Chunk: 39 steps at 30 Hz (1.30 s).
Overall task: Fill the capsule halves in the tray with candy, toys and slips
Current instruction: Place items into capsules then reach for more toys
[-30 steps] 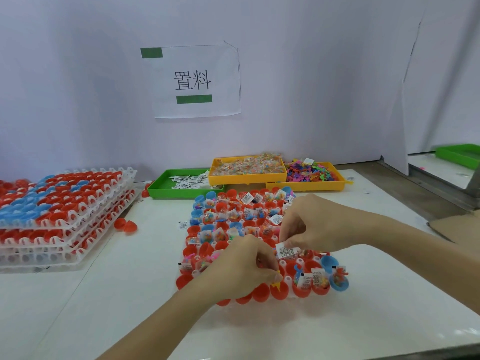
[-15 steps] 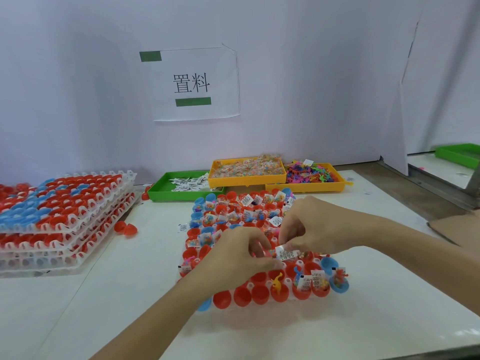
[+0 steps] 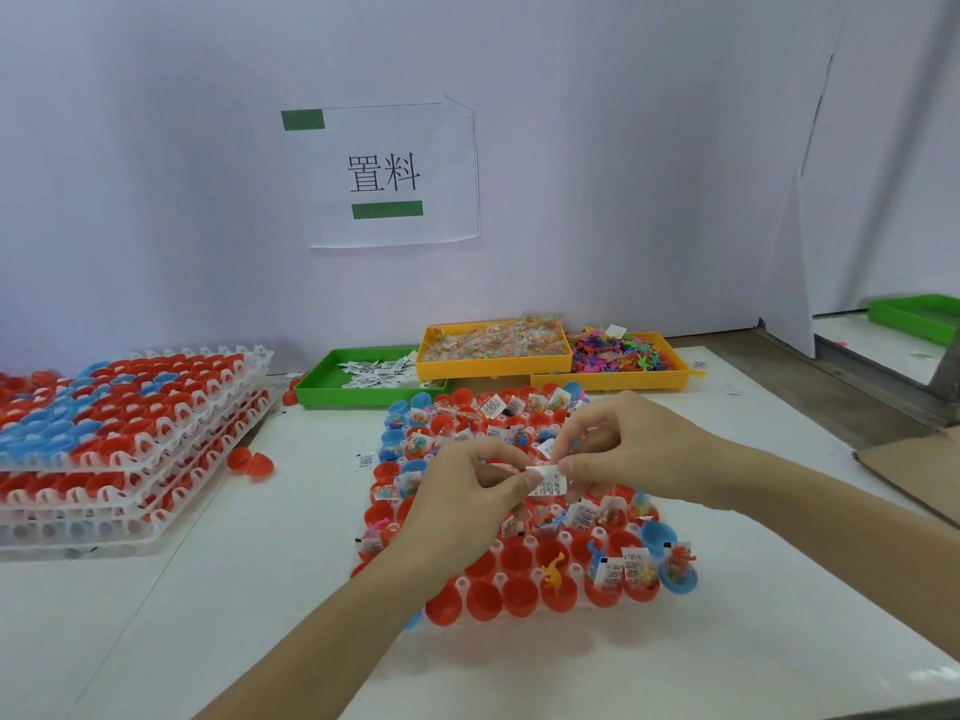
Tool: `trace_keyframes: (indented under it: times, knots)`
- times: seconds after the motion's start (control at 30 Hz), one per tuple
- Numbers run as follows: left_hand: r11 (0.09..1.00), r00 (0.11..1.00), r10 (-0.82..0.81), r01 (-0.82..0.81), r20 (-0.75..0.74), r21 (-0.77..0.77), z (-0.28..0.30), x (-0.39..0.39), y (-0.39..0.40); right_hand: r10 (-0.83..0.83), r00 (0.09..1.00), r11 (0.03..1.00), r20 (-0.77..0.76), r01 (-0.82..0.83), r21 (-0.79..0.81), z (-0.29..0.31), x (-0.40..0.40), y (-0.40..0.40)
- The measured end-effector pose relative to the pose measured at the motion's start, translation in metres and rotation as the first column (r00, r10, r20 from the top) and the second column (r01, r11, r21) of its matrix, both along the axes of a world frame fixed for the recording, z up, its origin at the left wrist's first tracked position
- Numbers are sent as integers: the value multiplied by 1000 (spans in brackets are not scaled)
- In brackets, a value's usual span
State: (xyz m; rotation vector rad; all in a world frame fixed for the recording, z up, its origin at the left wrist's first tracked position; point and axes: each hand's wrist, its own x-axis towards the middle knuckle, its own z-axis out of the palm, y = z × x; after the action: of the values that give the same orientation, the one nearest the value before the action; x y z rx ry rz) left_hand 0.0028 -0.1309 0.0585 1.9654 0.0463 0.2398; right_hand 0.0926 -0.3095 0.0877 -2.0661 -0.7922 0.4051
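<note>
You were likely at a small packing workbench: stacked capsule trays (image 3: pixel 130 433) left of your hands, parts bins (image 3: pixel 493 350) beyond them, a printed wall sign (image 3: pixel 389 174) above.

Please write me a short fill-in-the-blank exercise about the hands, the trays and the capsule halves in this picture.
1. Both the left hand and the right hand pinch a white ____ above the capsule tray.
2. The loose slips lie in the ____ bin at the back.
3. A small yellow toy sits in a ____ capsule half near the front.
4. The stack of trays stands to the ____ of the capsule tray.

Missing words: slip; green; red; left
</note>
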Motion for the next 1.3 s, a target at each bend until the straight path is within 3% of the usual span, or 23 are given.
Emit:
trace_keyframes:
  times: [0.27,0.43,0.67,1.0,1.17,1.3]
  knots:
    - [979,994,98,-105,-49,-174,-2,6,-5,-53,953,977,-300,111,180,-9,-2,2]
    - [966,986,159,-165,-44,-201,-3,7,-8,-50,938,953,-344,148,265,-16,-5,4]
    - [967,989,146,-149,-32,-205,-3,7,-10,-171,970,930,-172,216,296,-23,-9,7]
    - [986,994,99,-104,-46,-127,2,6,-8,-176,984,941,-6,170,293,-26,-9,10]
    - [997,997,61,-63,-44,-45,2,5,-5,-85,979,982,183,52,179,-22,-4,5]
    - [989,991,-70,84,-115,124,2,4,1,12,959,999,285,-26,45,-17,-7,1]
